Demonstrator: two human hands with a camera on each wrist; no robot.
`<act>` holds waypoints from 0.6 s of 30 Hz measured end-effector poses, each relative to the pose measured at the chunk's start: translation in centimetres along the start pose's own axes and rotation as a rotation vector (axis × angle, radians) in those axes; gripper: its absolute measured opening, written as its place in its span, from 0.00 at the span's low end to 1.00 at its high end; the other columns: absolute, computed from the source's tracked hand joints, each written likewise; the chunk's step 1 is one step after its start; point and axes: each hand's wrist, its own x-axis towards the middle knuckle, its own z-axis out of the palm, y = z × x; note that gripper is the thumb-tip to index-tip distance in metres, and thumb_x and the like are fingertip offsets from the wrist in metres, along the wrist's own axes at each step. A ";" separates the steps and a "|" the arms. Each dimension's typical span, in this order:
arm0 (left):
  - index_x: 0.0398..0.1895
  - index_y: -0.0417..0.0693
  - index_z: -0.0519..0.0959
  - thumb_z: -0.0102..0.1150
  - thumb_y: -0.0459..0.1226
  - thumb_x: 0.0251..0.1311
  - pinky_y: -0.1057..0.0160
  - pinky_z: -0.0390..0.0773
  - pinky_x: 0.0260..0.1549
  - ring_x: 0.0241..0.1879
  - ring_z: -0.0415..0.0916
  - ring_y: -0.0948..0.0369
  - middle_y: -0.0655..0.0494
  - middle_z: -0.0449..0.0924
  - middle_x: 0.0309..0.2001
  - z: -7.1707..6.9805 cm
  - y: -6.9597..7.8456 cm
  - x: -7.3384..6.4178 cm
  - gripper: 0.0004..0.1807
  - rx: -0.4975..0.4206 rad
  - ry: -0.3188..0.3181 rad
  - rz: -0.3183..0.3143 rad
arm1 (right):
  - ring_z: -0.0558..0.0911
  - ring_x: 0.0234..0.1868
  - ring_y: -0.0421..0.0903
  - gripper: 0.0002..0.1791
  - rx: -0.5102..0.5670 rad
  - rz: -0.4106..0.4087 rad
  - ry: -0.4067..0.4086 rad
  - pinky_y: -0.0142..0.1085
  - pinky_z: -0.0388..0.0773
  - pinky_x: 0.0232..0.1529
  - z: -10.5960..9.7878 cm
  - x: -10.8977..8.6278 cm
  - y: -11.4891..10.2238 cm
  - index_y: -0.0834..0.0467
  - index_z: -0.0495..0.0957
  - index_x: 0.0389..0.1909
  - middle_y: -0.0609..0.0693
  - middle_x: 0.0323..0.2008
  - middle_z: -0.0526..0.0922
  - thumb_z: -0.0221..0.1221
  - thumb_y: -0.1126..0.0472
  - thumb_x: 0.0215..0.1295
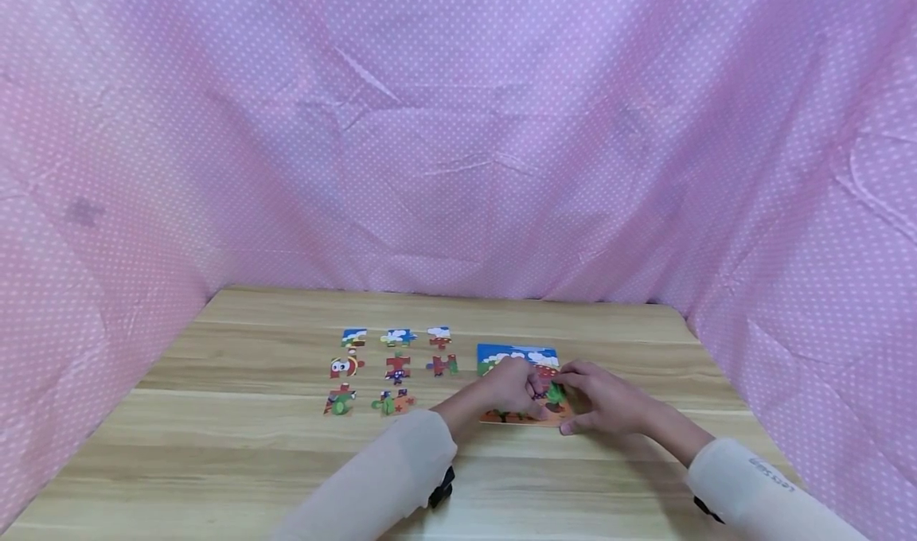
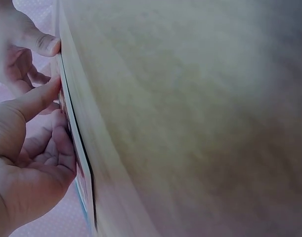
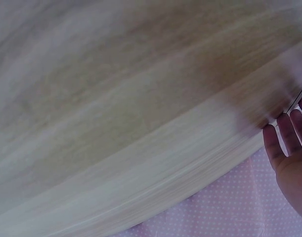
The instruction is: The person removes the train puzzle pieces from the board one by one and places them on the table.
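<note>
A jigsaw puzzle board with blue sky, white clouds, red shapes and orange ground lies flat on the table, right of centre. My left hand is over its lower middle, fingers curled and thumb extended, touching the surface. In the left wrist view the left thumb and fingertips meet the board's face beside its thin edge; whether they pinch a piece is hidden. At the board's right side is my right hand, its fingers spread, thumb by the lower right corner and fingertips at the right edge. In the right wrist view its fingers look fairly straight.
Several loose puzzle pieces lie apart in rows left of the board, among them a piece with cartoon eyes and a red piece. Pink dotted cloth hangs around the back and sides of the wooden table.
</note>
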 end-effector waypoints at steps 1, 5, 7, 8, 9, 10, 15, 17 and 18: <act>0.32 0.49 0.82 0.80 0.39 0.52 0.70 0.72 0.27 0.28 0.71 0.67 0.61 0.78 0.27 0.0 0.0 0.0 0.13 -0.004 0.000 -0.004 | 0.76 0.61 0.55 0.45 0.001 0.000 0.001 0.55 0.73 0.62 0.0 0.0 0.0 0.64 0.76 0.65 0.58 0.61 0.75 0.69 0.34 0.58; 0.32 0.48 0.81 0.81 0.37 0.51 0.69 0.72 0.27 0.28 0.71 0.66 0.59 0.77 0.28 0.0 0.1 0.0 0.14 -0.030 0.002 -0.028 | 0.76 0.61 0.55 0.46 -0.005 0.003 -0.001 0.55 0.73 0.62 0.0 0.0 0.0 0.64 0.75 0.65 0.58 0.61 0.75 0.69 0.34 0.58; 0.32 0.48 0.81 0.81 0.36 0.50 0.68 0.72 0.27 0.27 0.71 0.65 0.58 0.77 0.28 0.0 0.2 -0.1 0.14 -0.041 0.006 -0.040 | 0.76 0.62 0.56 0.46 -0.008 0.007 -0.004 0.55 0.74 0.61 0.0 -0.1 0.0 0.64 0.75 0.66 0.58 0.61 0.75 0.69 0.33 0.58; 0.32 0.48 0.81 0.81 0.36 0.49 0.68 0.72 0.27 0.27 0.71 0.64 0.58 0.77 0.28 0.0 0.3 -0.1 0.15 -0.044 0.008 -0.044 | 0.76 0.62 0.56 0.46 -0.010 0.008 -0.006 0.55 0.74 0.61 0.0 -0.1 0.0 0.64 0.75 0.66 0.58 0.62 0.75 0.68 0.33 0.58; 0.32 0.48 0.81 0.81 0.36 0.49 0.68 0.72 0.27 0.27 0.72 0.64 0.58 0.77 0.28 0.0 0.3 -0.2 0.15 -0.045 0.010 -0.047 | 0.76 0.62 0.56 0.46 -0.009 0.009 -0.006 0.55 0.74 0.61 0.0 -0.1 0.0 0.64 0.75 0.66 0.58 0.62 0.75 0.68 0.33 0.58; 0.32 0.48 0.81 0.81 0.36 0.49 0.68 0.72 0.27 0.27 0.72 0.64 0.58 0.78 0.28 0.0 0.4 -0.2 0.14 -0.046 0.013 -0.047 | 0.76 0.62 0.56 0.47 -0.009 0.009 -0.007 0.55 0.74 0.61 0.0 0.0 0.0 0.64 0.75 0.66 0.58 0.62 0.75 0.68 0.33 0.58; 0.32 0.47 0.82 0.81 0.35 0.49 0.68 0.74 0.29 0.29 0.72 0.65 0.59 0.78 0.29 0.1 0.3 -0.2 0.14 -0.045 0.026 -0.030 | 0.76 0.62 0.55 0.47 -0.006 0.006 -0.007 0.54 0.74 0.61 0.1 0.0 0.1 0.63 0.74 0.67 0.57 0.62 0.75 0.67 0.32 0.58; 0.33 0.47 0.82 0.81 0.35 0.49 0.69 0.74 0.30 0.30 0.72 0.65 0.60 0.78 0.29 0.1 0.2 -0.1 0.14 -0.048 0.032 -0.022 | 0.76 0.62 0.55 0.47 -0.004 0.007 -0.008 0.54 0.73 0.61 0.1 0.0 0.2 0.63 0.74 0.67 0.57 0.62 0.75 0.67 0.32 0.59; 0.33 0.47 0.82 0.81 0.35 0.49 0.69 0.74 0.31 0.30 0.73 0.65 0.60 0.78 0.29 0.2 0.2 -0.1 0.14 -0.048 0.035 -0.016 | 0.76 0.62 0.55 0.47 -0.003 0.008 -0.007 0.55 0.73 0.61 0.2 0.0 0.2 0.63 0.74 0.67 0.57 0.62 0.75 0.67 0.31 0.59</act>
